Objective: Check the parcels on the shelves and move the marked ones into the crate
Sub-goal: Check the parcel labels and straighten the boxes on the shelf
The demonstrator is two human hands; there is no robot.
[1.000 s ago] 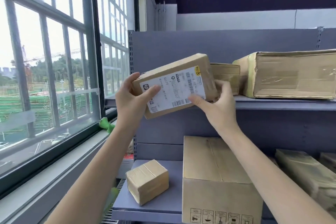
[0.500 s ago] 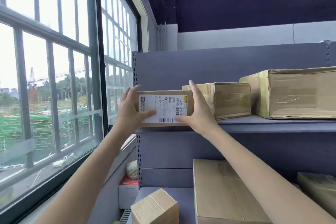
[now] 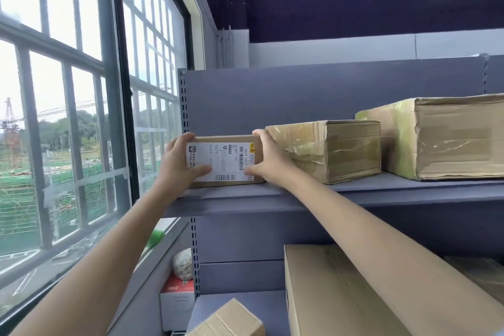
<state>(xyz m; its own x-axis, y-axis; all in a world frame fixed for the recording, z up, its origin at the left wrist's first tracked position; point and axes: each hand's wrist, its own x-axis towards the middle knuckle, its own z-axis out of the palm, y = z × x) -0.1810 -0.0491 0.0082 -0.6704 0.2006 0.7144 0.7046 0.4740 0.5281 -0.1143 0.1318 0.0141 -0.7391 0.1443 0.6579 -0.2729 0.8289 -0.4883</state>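
Note:
A small brown parcel (image 3: 226, 162) with a white shipping label and a yellow sticker stands on its edge at the left end of the grey upper shelf (image 3: 381, 194). My left hand (image 3: 180, 165) grips its left side, thumb across the label. My right hand (image 3: 270, 161) grips its right side, fingers over the top corner. Right beside it sits a taped cardboard parcel (image 3: 335, 151), and further right a larger taped parcel (image 3: 447, 136). No crate is in view.
On the lower shelf lie a big carton (image 3: 341, 294), a small box (image 3: 231, 320) and another wrapped parcel (image 3: 482, 275). A large window (image 3: 68, 117) runs along the left. A white-and-red box (image 3: 177, 300) stands between shelf and window sill.
Both hands carried the labelled parcel up from a tilted position in front of me and set it upright on the upper shelf's left end. My view has tipped upward.

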